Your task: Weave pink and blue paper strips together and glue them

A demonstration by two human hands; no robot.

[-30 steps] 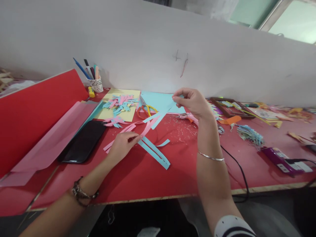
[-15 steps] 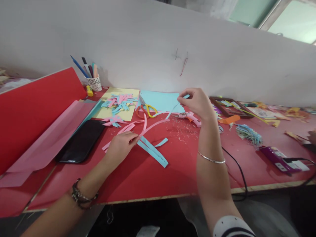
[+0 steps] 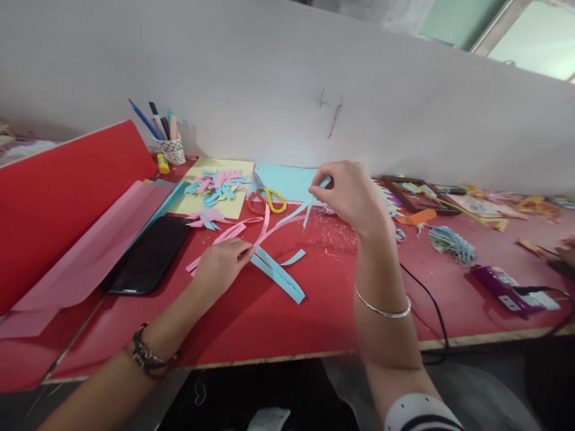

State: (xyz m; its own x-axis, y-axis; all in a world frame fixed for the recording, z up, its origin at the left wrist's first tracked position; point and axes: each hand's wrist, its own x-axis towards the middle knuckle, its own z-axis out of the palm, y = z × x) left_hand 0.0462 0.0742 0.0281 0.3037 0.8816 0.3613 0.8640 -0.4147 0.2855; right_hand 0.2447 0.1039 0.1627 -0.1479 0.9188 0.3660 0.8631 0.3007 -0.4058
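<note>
Presently, the left hand is pinching narrow pink strips between thumb and fingers, low over the red table; their loose ends are curving up and rightward. The right hand, held higher, is gripping thin blue strips at thumb and fingertip, their limp tails hanging in a fork. Wider blue bands are lying flat just beside the left hand, straight-edged. Scissors with one orange and one yellow loop are resting near a smooth blue sheet. A tangled heap of pink and blue snippets is covering part of a yellow sheet. A glossy, round-cornered black phone is lying further left. Fine pale shreds are littering the tabletop.
</note>
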